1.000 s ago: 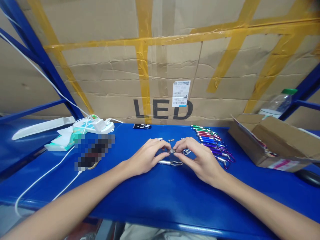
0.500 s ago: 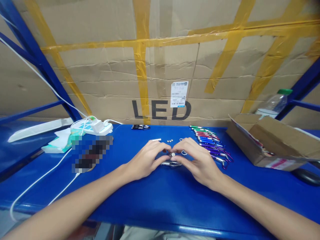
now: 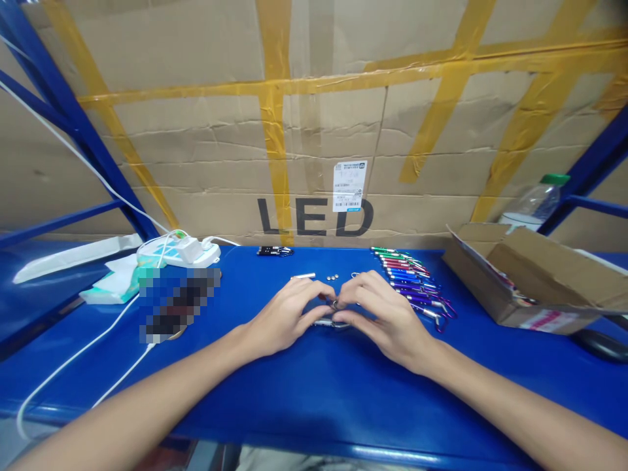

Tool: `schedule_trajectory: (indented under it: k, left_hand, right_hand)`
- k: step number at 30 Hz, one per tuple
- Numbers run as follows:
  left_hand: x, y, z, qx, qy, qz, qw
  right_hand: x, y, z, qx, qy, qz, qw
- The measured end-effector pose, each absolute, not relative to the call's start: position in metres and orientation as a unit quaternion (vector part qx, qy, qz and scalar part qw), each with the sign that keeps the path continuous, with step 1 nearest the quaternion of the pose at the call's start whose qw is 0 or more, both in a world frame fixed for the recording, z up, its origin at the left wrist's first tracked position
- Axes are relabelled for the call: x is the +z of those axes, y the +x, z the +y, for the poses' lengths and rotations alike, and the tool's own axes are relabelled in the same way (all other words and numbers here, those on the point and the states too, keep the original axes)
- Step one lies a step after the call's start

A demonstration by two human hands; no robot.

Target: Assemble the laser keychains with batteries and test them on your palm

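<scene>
Head cam: L hand (image 3: 287,317) pinches a small metal pc (image 3: 334,305) btwn thumb & fingertips, over the blue tabletop (image 3: 294,392). R hand (image 3: 385,317) is curled, fingertips at the same pc; can't tell if it grips too. Silver carabiner light (image 3: 324,322) lies just below the hands in view, partly hidden. Beyond them: 3 small silver discs (image 3: 332,278) & a silver tube (image 3: 305,275). R of R hand: row of multicol. carabiner lights (image 3: 415,283), then an open cardboard box (image 3: 483,288).
</scene>
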State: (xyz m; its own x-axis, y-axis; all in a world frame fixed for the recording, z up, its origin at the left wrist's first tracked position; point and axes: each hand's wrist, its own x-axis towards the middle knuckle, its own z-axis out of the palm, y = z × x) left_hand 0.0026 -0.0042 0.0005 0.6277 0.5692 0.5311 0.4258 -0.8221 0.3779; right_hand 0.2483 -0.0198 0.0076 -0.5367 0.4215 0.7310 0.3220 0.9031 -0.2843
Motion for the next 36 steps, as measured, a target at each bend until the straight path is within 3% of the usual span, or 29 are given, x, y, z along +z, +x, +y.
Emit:
schedule_trajectory:
  k: [4,10,13,36]
  left_hand:
    - [0.003,0.001,-0.004,0.333,0.897,0.274,0.100]
    - [0.004,0.000,-0.001,0.335,0.892,0.290,0.083]
    - [0.005,0.000,0.000,0.332,0.891,0.304,0.054]
    - [0.005,-0.001,0.001,0.305,0.900,0.302,0.077]
  right_hand:
    - [0.009,0.255,-0.014,0.015,-0.278,-0.848,0.450]
    - [0.001,0.273,0.008,-0.033,-0.379,-0.883,0.274]
    - [-0.004,0.278,0.014,-0.023,-0.381,-0.894,0.234]
    - [-0.005,0.268,0.001,0.024,-0.397,-0.900,0.178]
